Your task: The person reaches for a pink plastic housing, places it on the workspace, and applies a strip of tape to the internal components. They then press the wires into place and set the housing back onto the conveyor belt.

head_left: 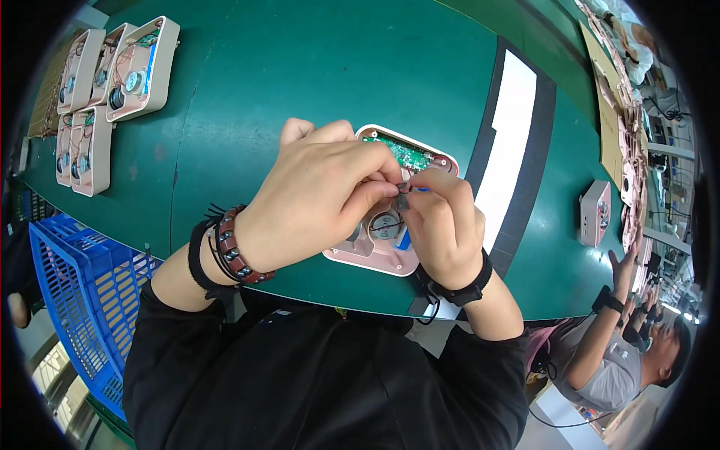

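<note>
A pale pink plastic housing (pixel 373 262) lies open-side up on the green table in front of me. Inside it I see a green circuit board (pixel 405 154), a round silver part (pixel 385 225) and a blue part (pixel 403 240). My left hand (pixel 319 187) reaches over the housing, thumb and forefinger pinched together. Against those fingertips, my right hand (pixel 448 229) is pinched too. Between both sets of fingertips is a small dark grey piece (pixel 403 201), with thin wire beside it. Its exact kind is too small to tell, and my hands cover much of the housing.
Several similar open housings (pixel 141 71) stand grouped at the far left. A blue plastic basket (pixel 90 300) is beside the table's left edge. A black-bordered white strip (pixel 510 112) runs along the right. Beyond it sits another housing (pixel 595 214), near a co-worker (pixel 611 367).
</note>
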Tool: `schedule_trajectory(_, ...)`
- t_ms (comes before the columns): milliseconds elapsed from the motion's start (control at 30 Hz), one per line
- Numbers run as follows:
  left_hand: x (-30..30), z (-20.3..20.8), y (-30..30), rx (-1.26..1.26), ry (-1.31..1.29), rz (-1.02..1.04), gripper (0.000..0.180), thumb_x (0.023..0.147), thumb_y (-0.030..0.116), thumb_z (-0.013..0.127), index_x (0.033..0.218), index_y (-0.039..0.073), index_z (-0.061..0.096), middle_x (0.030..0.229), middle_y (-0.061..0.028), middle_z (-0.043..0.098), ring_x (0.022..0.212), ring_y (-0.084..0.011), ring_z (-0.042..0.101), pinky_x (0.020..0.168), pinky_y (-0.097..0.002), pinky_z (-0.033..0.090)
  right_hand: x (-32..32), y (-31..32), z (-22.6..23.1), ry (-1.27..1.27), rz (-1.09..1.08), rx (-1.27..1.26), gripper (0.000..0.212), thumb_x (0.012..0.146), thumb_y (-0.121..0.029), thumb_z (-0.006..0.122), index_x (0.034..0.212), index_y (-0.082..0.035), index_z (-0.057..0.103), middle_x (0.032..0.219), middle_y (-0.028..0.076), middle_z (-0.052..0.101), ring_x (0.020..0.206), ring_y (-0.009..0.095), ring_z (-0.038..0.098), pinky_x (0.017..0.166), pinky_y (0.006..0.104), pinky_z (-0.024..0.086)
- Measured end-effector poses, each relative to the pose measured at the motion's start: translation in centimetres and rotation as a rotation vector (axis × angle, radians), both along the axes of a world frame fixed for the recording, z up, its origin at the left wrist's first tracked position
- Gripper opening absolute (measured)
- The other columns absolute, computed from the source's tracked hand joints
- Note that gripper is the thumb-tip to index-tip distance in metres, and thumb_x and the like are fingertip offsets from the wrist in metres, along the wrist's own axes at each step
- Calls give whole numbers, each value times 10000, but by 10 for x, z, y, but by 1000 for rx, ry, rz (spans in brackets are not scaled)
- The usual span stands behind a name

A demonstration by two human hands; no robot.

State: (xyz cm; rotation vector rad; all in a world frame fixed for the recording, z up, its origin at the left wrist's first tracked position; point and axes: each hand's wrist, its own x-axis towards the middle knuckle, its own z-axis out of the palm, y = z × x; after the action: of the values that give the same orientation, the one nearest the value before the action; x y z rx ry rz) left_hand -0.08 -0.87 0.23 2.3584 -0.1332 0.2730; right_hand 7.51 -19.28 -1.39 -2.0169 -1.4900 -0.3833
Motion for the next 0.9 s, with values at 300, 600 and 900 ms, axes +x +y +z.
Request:
schedule_trajectory(300,0,-2,3,-98,38,29,47,885,161,652,844,143,637,732,64,670,797,-148,554,821,-360,291,5,-1,-5,149,59,128,281,718,140,704,952,11,617,991,135,599,761,219,639,586,276,517)
schedule_trajectory(600,-1,2,0,1,4,-24,73,836,158,717,878,145,659,763,79,667,782,-125,535,809,-341,294,6,1,-2,177,-29,115,201,763,93,726,925,12,637,959,129,613,824,243,627,655,309,521)
schedule_trajectory(900,-2,0,-6,127,-78,78,120,790,137,751,848,144,646,739,86,654,753,-133,547,770,-357,295,4,2,-7,156,-17,156,215,762,93,740,937,17,640,1061,155,589,769,218,649,641,282,533)
